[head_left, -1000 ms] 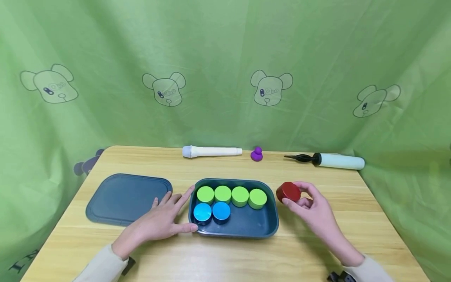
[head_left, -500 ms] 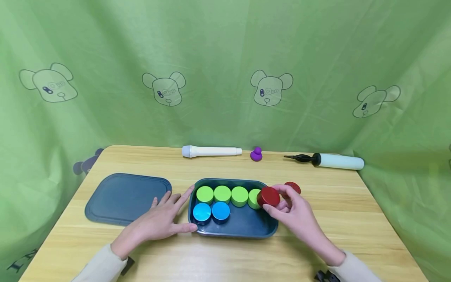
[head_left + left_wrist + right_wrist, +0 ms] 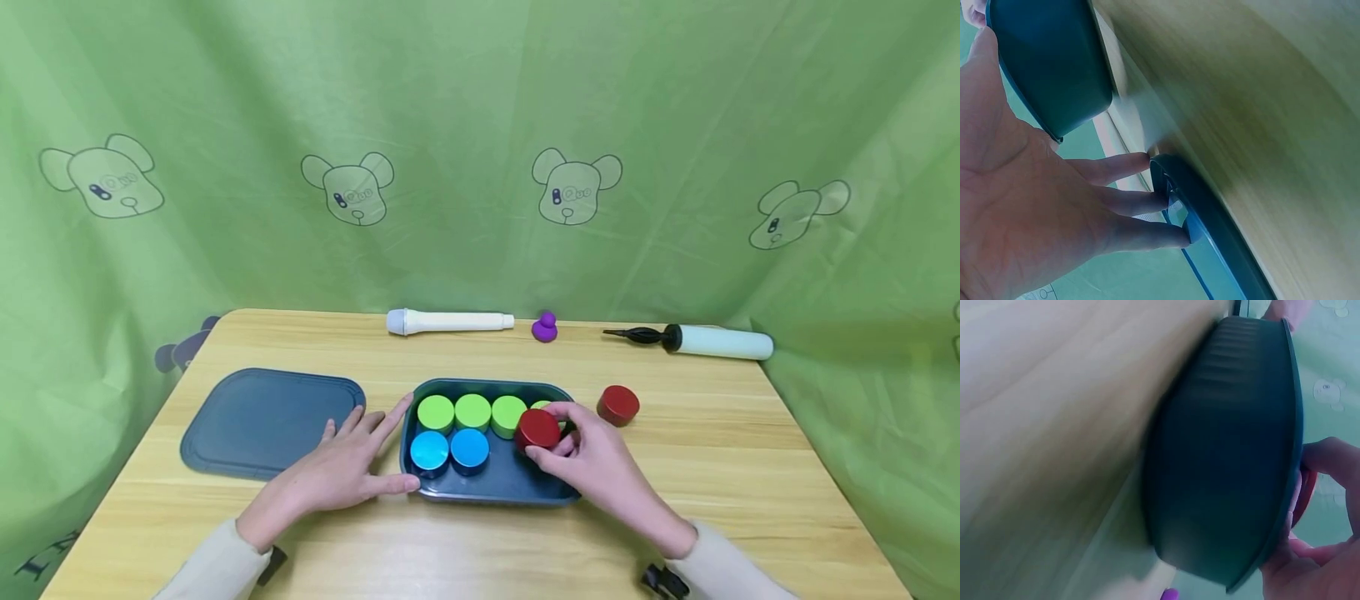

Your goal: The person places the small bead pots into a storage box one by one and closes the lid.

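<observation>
In the head view a dark blue box (image 3: 517,492) holds several round lime-green tins (image 3: 472,411) along its far side and two blue tins (image 3: 469,450) at the near left. My right hand (image 3: 596,454) pinches a red tin (image 3: 537,428) over the right part of the box, partly covering the rightmost green tin. That red tin shows only as an edge behind the box wall in the right wrist view. My left hand (image 3: 341,467) spreads its straight fingers at the box's left end, thumb and index finger touching the rim. Its other fingertips touch the lid (image 3: 1210,219).
Another red tin (image 3: 618,405) stands on the table right of the box. The flat blue lid (image 3: 262,425) lies at the left. Along the back edge lie a white microphone (image 3: 450,322), a purple knobbed piece (image 3: 545,327) and a hand pump (image 3: 697,340). Green cloth hangs behind.
My right hand has carried the red tin leftward from beside the box to over its inside. The other red tin has come into view behind it. My left hand has stayed in place.
</observation>
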Motion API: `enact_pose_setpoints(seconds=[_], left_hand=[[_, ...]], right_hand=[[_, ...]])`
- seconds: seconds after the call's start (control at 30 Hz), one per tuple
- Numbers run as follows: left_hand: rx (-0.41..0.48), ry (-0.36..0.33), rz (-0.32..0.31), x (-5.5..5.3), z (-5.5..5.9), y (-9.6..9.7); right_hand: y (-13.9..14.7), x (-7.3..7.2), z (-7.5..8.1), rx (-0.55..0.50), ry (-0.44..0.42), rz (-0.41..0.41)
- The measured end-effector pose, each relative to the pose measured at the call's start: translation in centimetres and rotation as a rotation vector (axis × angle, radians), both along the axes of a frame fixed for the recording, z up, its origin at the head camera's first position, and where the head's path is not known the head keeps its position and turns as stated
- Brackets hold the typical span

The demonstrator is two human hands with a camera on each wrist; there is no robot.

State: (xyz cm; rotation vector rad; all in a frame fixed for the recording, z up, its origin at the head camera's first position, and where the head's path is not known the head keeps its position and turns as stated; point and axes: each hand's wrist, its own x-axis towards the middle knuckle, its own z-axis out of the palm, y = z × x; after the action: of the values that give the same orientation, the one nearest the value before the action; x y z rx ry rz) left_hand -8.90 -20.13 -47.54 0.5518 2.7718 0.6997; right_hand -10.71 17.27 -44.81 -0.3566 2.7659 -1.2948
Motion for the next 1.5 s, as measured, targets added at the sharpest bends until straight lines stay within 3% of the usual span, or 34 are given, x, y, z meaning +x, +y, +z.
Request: enact_pose_setpoints(seconds=[0.33, 0.6, 0.73, 1.17, 1.5], left_hand=[[0.001, 0.0, -0.004, -0.1, -0.1, 0.0], [0.001, 0.004, -0.003, 0.0, -0.1, 0.0], [0.002, 0.01, -0.003, 0.1, -0.1, 0.0], [0.005, 0.015, -0.001, 0.2, 0.1, 0.0], [0.012, 0.013, -0.005, 0.2, 0.1, 0.1]], right_hand=[[-2.4, 0.2, -0.1, 0.092, -0.015, 0.038], [-3.5, 0.2, -1.2, 0.225, 0.077, 0.066], [-3.9, 0.2, -1.3, 0.279, 0.072, 0.056], [-3.8, 0.6, -0.8, 0.174, -0.008, 0.081], [-3.3, 0.9, -0.3, 0.1, -0.073, 0.045]])
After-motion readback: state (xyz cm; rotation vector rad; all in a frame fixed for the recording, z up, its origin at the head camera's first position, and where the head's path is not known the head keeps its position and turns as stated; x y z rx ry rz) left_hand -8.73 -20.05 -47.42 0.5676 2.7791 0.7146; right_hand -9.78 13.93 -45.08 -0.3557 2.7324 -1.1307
